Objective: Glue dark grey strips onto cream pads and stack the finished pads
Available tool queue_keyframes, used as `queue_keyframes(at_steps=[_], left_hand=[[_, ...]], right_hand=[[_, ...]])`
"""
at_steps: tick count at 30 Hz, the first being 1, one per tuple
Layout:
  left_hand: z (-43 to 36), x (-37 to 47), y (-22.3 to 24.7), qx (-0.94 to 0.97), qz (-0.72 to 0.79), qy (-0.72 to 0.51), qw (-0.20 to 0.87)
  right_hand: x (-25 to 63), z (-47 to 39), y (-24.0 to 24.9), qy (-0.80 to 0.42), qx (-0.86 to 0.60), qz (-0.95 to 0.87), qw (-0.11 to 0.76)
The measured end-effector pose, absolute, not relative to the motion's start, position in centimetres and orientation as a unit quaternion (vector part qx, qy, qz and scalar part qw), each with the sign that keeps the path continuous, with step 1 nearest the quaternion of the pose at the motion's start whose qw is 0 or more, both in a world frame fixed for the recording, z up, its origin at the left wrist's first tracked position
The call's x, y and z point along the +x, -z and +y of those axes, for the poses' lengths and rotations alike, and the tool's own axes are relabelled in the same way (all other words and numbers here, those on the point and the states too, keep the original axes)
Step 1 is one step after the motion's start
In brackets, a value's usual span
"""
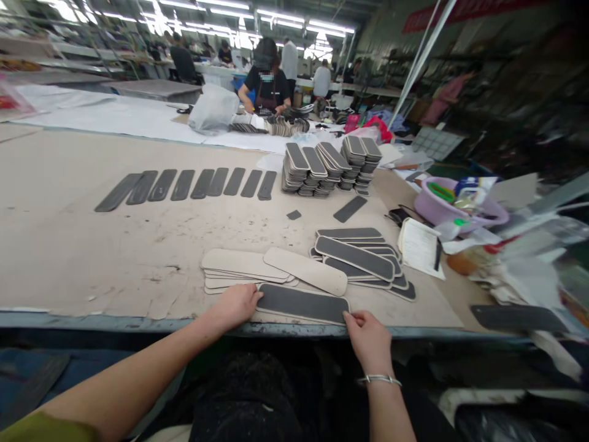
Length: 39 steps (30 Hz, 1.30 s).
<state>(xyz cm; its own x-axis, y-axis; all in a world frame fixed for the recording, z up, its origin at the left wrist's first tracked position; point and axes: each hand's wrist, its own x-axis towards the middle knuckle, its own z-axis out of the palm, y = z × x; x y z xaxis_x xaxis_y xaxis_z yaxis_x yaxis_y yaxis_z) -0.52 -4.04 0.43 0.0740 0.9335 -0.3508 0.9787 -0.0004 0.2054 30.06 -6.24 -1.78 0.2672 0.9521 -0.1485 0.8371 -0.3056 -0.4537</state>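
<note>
You pinch a long dark-grey strip with rounded ends and a pale edge at the lower centre of the frame. Your left hand grips its left end between thumb and fingers; your right hand, with one silver bracelet at the wrist, pinches its right end.

Just above it lies a pile of cream rounded strips, at least four, with one more cream strip slanting across the right of the pile. Right of those you have a fanned pile of dark, pale-edged strips, at least six; overlaps hide the exact count.

At centre-left, nine thin dark-grey pieces form one row. At upper centre-right stand five stacks of dark-topped strips, with one single dark strip and one small dark scrap below them. Toward the right edge are one lilac plastic basin and one white notebook.
</note>
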Motion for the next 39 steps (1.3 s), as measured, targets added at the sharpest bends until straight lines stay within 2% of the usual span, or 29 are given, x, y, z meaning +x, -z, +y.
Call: queue_keyframes(at_steps=[22, 39], left_hand=[[-4.54, -0.06, -0.47, 0.705, 0.685, 0.072, 0.172], [-4.78, 0.04, -0.38, 0.698, 0.695, 0.068, 0.160]], right_hand=[[29.63, -6.51, 2.30, -0.168, -0.787, -0.580, 0.125], [29.33, -6.41, 2.14, -0.157, -0.797, -0.579, 0.069]])
